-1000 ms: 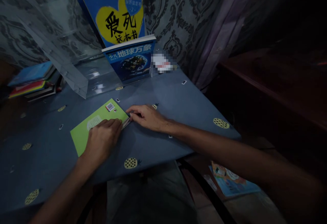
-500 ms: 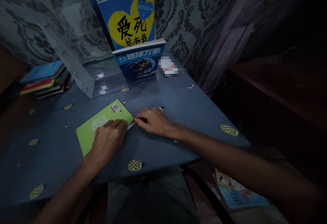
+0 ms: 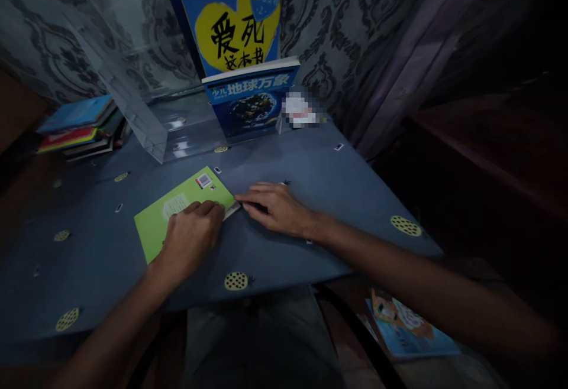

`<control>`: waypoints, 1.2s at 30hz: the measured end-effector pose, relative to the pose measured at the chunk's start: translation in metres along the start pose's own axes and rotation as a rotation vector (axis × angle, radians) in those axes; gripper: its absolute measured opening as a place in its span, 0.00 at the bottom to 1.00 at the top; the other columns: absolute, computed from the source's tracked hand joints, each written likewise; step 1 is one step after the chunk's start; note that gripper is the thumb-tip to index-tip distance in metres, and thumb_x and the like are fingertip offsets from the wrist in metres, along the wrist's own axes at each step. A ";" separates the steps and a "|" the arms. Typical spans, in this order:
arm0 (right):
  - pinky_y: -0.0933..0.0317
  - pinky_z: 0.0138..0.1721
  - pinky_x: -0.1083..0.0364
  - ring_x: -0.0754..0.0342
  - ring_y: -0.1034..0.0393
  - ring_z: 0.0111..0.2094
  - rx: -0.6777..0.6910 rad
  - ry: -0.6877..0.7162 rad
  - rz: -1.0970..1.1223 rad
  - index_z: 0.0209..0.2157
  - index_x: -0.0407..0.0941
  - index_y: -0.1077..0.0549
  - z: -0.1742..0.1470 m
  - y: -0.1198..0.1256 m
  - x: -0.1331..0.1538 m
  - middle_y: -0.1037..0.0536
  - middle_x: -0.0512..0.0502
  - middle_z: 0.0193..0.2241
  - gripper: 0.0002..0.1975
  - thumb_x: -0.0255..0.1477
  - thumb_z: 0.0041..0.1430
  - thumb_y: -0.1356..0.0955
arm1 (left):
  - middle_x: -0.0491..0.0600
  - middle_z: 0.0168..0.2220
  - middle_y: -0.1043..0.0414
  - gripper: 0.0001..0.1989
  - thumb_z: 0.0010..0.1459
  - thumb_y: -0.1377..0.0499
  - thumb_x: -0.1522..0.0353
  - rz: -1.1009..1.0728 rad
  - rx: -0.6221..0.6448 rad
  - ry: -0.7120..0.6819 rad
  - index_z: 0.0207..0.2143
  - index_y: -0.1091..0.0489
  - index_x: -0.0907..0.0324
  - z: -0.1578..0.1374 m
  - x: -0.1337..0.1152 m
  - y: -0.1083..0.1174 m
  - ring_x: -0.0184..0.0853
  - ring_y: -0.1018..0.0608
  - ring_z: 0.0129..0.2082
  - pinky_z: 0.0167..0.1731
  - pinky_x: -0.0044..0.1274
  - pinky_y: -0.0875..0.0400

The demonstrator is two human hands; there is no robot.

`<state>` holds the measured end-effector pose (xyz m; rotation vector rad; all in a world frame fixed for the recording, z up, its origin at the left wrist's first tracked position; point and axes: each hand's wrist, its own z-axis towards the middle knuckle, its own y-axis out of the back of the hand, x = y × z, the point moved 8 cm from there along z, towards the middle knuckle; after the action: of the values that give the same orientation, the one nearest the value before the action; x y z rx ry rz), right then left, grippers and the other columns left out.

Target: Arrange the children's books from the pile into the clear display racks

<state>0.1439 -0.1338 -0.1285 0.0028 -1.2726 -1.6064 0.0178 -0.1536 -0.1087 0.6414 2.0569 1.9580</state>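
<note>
A green book [image 3: 153, 226] lies face down on the cloth-covered table, its barcode near the far corner. My left hand [image 3: 195, 229] rests over its near right part, fingers curled and closed at the edge. White pages show between my two hands, under the cover's right edge. My right hand [image 3: 279, 208] is at the book's right corner, with index finger and thumb close together on it. Its other fingers are partly hidden behind the index finger.
A clear acrylic stand [image 3: 146, 123] holds a blue book with a yellow heart [image 3: 239, 22] and an earth book [image 3: 252, 105]. Stacked books [image 3: 80, 126] lie at the left. The table [image 3: 288, 271] ends at the right. Another book [image 3: 410, 324] lies low at the right.
The view has shifted slightly. My right thumb has come a little away from the index fingertip at the book's corner. My left hand stays on the book.
</note>
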 end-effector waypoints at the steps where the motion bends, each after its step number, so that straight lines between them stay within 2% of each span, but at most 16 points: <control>1: 0.36 0.40 0.54 0.52 0.28 0.36 0.001 0.005 0.003 0.49 0.43 0.20 0.000 0.000 0.000 0.22 0.45 0.32 0.15 0.25 0.68 0.36 | 0.53 0.40 0.21 0.14 0.70 0.50 0.70 0.001 0.005 -0.004 0.40 0.23 0.59 0.000 0.000 0.000 0.41 0.20 0.41 0.34 0.28 0.30; 9: 0.35 0.42 0.53 0.51 0.28 0.37 0.015 0.022 -0.026 0.47 0.43 0.20 0.000 -0.003 0.000 0.21 0.44 0.34 0.14 0.25 0.67 0.37 | 0.53 0.41 0.21 0.13 0.70 0.49 0.71 0.027 0.008 -0.016 0.41 0.23 0.59 0.000 -0.002 0.000 0.40 0.20 0.40 0.33 0.27 0.30; 15: 0.35 0.41 0.52 0.49 0.29 0.40 0.019 0.047 -0.073 0.50 0.43 0.22 -0.001 -0.005 0.003 0.21 0.42 0.37 0.14 0.26 0.69 0.37 | 0.53 0.43 0.20 0.14 0.70 0.50 0.70 0.054 -0.010 -0.018 0.43 0.24 0.59 -0.002 -0.004 -0.001 0.42 0.19 0.42 0.31 0.27 0.30; 20: 0.36 0.40 0.53 0.50 0.30 0.41 0.100 0.096 -0.212 0.43 0.42 0.20 -0.004 -0.013 0.009 0.23 0.41 0.37 0.10 0.27 0.68 0.34 | 0.54 0.48 0.20 0.15 0.71 0.50 0.69 0.078 -0.041 -0.010 0.47 0.23 0.59 -0.006 -0.007 -0.005 0.43 0.19 0.43 0.29 0.27 0.28; 22: 0.37 0.39 0.53 0.50 0.31 0.41 0.123 0.096 -0.256 0.43 0.42 0.21 -0.005 -0.015 0.011 0.22 0.41 0.38 0.10 0.28 0.69 0.34 | 0.55 0.52 0.21 0.15 0.70 0.49 0.69 0.070 -0.083 -0.032 0.52 0.25 0.60 -0.011 -0.006 -0.007 0.43 0.20 0.47 0.31 0.28 0.25; 24: 0.38 0.38 0.54 0.50 0.31 0.41 0.140 0.090 -0.290 0.43 0.42 0.21 -0.005 -0.017 0.012 0.22 0.42 0.38 0.09 0.29 0.69 0.33 | 0.55 0.55 0.23 0.17 0.70 0.47 0.68 0.031 -0.136 -0.094 0.56 0.27 0.61 -0.020 -0.001 -0.009 0.43 0.21 0.51 0.39 0.29 0.23; 27: 0.40 0.36 0.54 0.51 0.31 0.40 0.160 0.082 -0.333 0.43 0.44 0.22 -0.002 -0.017 0.011 0.23 0.43 0.38 0.08 0.31 0.69 0.32 | 0.55 0.61 0.28 0.20 0.69 0.45 0.62 -0.056 -0.172 -0.155 0.60 0.30 0.55 -0.041 0.022 -0.018 0.45 0.26 0.60 0.58 0.40 0.30; 28: 0.42 0.34 0.55 0.51 0.31 0.40 0.166 0.082 -0.346 0.42 0.44 0.22 -0.001 -0.017 0.010 0.23 0.44 0.38 0.07 0.31 0.69 0.32 | 0.55 0.63 0.30 0.21 0.69 0.45 0.60 -0.069 -0.169 -0.121 0.62 0.32 0.52 -0.050 0.036 -0.023 0.48 0.29 0.63 0.60 0.46 0.33; 30: 0.46 0.31 0.55 0.51 0.32 0.40 0.182 0.086 -0.371 0.41 0.45 0.22 0.002 -0.017 0.009 0.23 0.45 0.37 0.07 0.30 0.70 0.33 | 0.57 0.66 0.34 0.25 0.67 0.45 0.56 -0.096 -0.172 0.010 0.64 0.34 0.51 -0.070 0.070 -0.032 0.53 0.33 0.66 0.58 0.51 0.33; 33: 0.52 0.28 0.55 0.52 0.32 0.38 0.211 0.097 -0.403 0.40 0.45 0.23 0.008 -0.018 0.007 0.23 0.45 0.36 0.07 0.27 0.70 0.34 | 0.57 0.67 0.37 0.25 0.69 0.50 0.55 -0.177 -0.182 0.170 0.63 0.32 0.54 -0.099 0.107 -0.041 0.50 0.32 0.66 0.58 0.42 0.29; 36: 0.54 0.27 0.55 0.54 0.32 0.35 0.218 0.082 -0.464 0.41 0.46 0.23 0.016 -0.017 -0.003 0.23 0.45 0.36 0.08 0.25 0.70 0.35 | 0.56 0.66 0.34 0.24 0.71 0.54 0.57 -0.249 -0.245 0.194 0.60 0.30 0.56 -0.113 0.113 -0.040 0.46 0.29 0.64 0.59 0.37 0.28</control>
<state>0.1244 -0.1218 -0.1353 0.5285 -1.4461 -1.8204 -0.1384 -0.2023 -0.1240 0.1417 1.8480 2.1407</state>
